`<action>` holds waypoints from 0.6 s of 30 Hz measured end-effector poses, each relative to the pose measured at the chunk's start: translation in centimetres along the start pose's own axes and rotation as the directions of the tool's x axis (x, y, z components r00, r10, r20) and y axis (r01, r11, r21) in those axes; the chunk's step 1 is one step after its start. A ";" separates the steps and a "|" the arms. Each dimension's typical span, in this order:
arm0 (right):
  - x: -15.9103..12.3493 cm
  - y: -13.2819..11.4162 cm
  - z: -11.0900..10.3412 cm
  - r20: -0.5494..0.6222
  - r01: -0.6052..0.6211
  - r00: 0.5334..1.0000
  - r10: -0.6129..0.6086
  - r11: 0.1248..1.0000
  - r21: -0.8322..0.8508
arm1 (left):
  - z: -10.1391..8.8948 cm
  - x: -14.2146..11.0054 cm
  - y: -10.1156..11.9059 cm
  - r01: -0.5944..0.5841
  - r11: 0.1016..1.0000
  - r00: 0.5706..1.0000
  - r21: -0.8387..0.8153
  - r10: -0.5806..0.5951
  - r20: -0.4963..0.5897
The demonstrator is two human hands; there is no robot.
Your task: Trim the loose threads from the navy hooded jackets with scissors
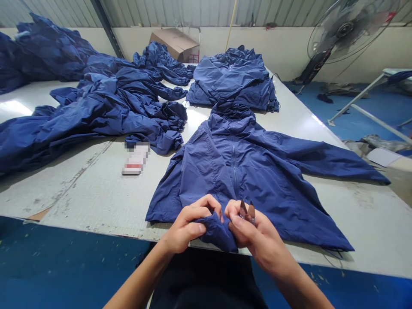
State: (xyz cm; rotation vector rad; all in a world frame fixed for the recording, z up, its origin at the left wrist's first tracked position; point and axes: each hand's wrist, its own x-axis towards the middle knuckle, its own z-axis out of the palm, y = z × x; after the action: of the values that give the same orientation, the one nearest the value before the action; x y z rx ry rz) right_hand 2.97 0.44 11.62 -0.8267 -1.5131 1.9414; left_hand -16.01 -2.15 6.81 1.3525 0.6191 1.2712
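A navy blue hooded jacket (pixel 257 171) with a front zipper lies face up on the table in front of me. Its right-hand sleeve in view stretches out to the side, while the other is folded down over the front. My left hand (pixel 189 221) is closed on a sleeve end (pixel 219 234) of this jacket, near the table's front edge. Close beside it, my right hand (pixel 254 229) is wrapped round a pair of thread snips (pixel 247 211) with the blades pointing up and apart. The right fingertips are at the fabric; whether they also pinch it I cannot tell.
Loose blue jackets (pixel 96 105) are heaped on the left of the white table (pixel 86 201). A stack of blue jackets (pixel 230 81) lies at the back. A phone-like blurred object (pixel 137 159) rests left of the jacket. Beyond stand a cardboard box (pixel 174 43) and a fan (pixel 344 30).
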 end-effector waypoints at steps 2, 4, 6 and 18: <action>0.0 0.2 0.0 -0.025 -0.044 0.999 0.045 0.999 0.019 | -0.1 0.0 -0.1 -0.001 1.000 1.000 -0.012 0.001 -0.016; -0.1 0.2 0.1 -0.088 -0.050 0.995 0.044 0.997 -0.065 | -0.3 -0.1 0.1 -0.004 1.000 1.000 0.021 0.005 -0.025; -0.2 0.1 0.0 -0.173 -0.032 0.985 -0.001 0.982 -0.185 | -0.4 -0.1 0.5 0.006 0.997 1.000 0.075 -0.004 -0.026; 1.8 -2.5 -2.7 -0.056 -0.055 0.998 0.042 0.967 -0.250 | 1.1 0.9 4.2 0.023 0.747 0.996 0.664 0.042 -0.082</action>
State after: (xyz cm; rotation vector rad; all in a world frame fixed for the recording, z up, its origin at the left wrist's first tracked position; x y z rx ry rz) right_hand 3.83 4.07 13.36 -1.0208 -1.7470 1.7706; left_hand -16.06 -2.68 11.23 1.8834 1.2171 1.1635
